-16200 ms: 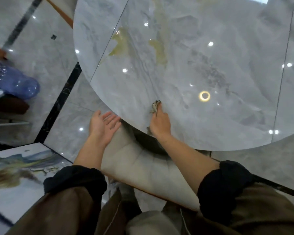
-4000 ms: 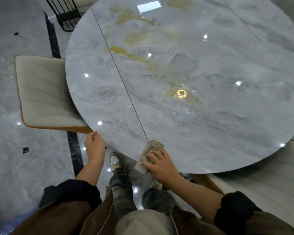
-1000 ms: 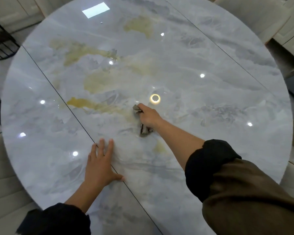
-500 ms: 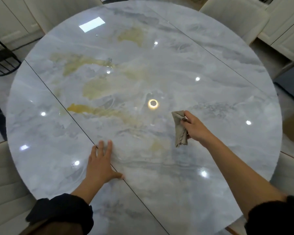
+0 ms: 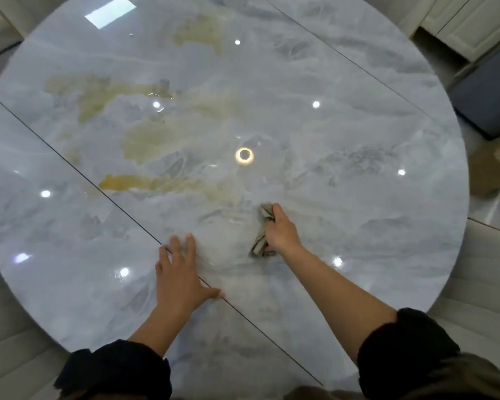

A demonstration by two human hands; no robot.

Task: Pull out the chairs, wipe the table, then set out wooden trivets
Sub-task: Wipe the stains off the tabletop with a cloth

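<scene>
A round, glossy grey marble table [image 5: 344, 134] with yellow veins fills the head view. My right hand [image 5: 279, 232] grips a crumpled grey-brown cloth [image 5: 261, 236] and holds it against the tabletop a little below the centre. My left hand [image 5: 179, 277] lies flat on the table near the front, fingers spread, across a thin dark seam [image 5: 104, 192] in the top. No trivets are in view.
Cream padded chairs show at the lower left [image 5: 9, 356] and lower right [image 5: 474, 284] beside the table. White cabinets [image 5: 471, 21] and a dark panel [image 5: 488, 93] stand at the far right. A brown cardboard piece [image 5: 491, 168] lies on the floor at the right.
My right hand has swept the cloth back toward me and slightly left across the tabletop. My left hand has stayed flat in the same spot.
</scene>
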